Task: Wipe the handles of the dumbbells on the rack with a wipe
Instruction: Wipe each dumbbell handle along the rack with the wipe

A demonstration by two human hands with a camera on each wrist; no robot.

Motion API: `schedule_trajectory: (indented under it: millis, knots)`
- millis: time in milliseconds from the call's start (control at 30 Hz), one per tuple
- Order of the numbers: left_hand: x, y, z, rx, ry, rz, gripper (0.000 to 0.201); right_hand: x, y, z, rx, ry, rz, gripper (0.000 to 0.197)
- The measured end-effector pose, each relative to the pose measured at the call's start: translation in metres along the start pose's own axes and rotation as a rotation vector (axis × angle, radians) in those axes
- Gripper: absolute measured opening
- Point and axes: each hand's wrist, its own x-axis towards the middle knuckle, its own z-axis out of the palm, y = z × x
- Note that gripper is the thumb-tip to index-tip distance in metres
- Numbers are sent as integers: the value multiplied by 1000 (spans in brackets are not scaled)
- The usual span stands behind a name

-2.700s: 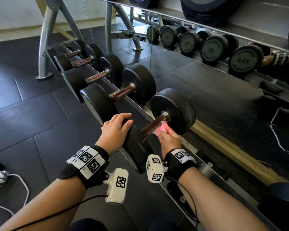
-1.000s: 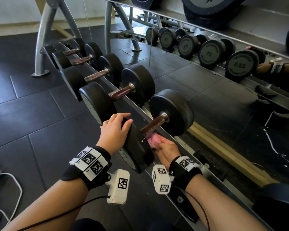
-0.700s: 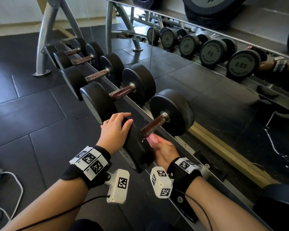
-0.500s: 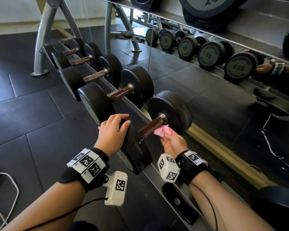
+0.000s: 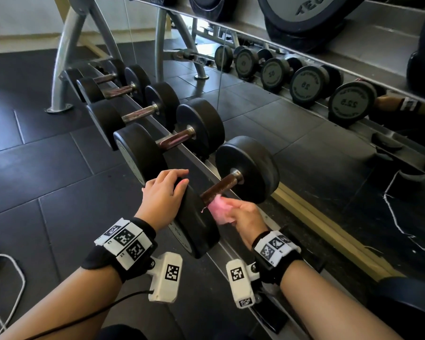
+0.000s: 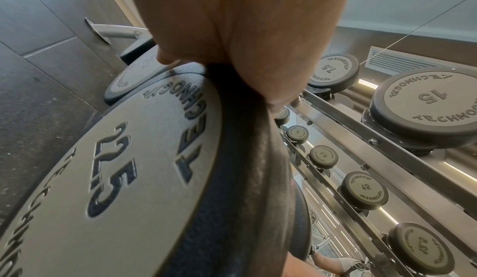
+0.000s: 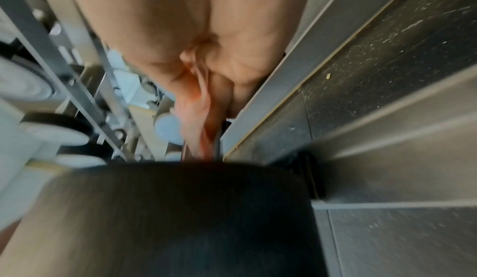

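dumbbells (image 5: 231,182): 5 | wipe (image 5: 220,209): 1, right grip (image 5: 245,214) clamping | left grip (image 5: 163,190) flat on weight

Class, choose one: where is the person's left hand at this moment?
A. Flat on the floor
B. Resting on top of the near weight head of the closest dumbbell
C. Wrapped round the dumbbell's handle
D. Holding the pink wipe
B: the left hand lies over the near weight head, while the right hand holds the pink wipe against the handle.

Daylight from the far left brightens the head view evenly. The right wrist view is motion-blurred; wide-angle lenses bend edges.
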Motion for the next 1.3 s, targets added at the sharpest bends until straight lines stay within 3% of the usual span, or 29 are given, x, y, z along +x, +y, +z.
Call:
schedule_trajectory:
  millis: [67, 133, 333, 433, 500, 567, 667, 833, 1033, 1133, 1233, 1300]
  knots:
    - [0, 0, -2, -3, -13, 2, 38, 7, -3, -8, 92, 196, -27, 23]
    - [0, 0, -2, -1, -11, 3, 38, 12, -3, -4, 179, 295, -41, 18]
    - [0, -1, 0, 9, -4, 6, 38, 1, 4, 22, 28, 83, -125, 28]
    - [0, -1, 0, 6, -1, 17, 37, -9, -5, 10, -102, -124, -141, 16]
    - [0, -2, 0, 11, -1, 37, 36, -8, -19, -2, -223, -122, -219, 15]
    - [1, -4, -1, 14, -6, 47, 36, 3, -35, -12, -371, -23, -368, 26]
    - [4, -7, 0, 14, -5, 44, 37, 27, -53, -22, -693, 106, -596, 27]
    - [6, -10, 2, 27, 13, 49, 36, 48, -52, -14, -1282, -115, -560, 52]
    - [6, -11, 3, -20, 20, 37, 40, 31, -40, -1, -1056, -256, -670, 42]
    - [6, -11, 4, -40, 28, 31, 43, 27, -51, -5, -881, -337, -515, 32]
    - [7, -13, 4, -59, 28, 31, 44, 35, -63, -8, -744, -205, -541, 31]
    - [8, -15, 5, -63, 33, 36, 45, 45, -68, -8, -814, -121, -578, 40]
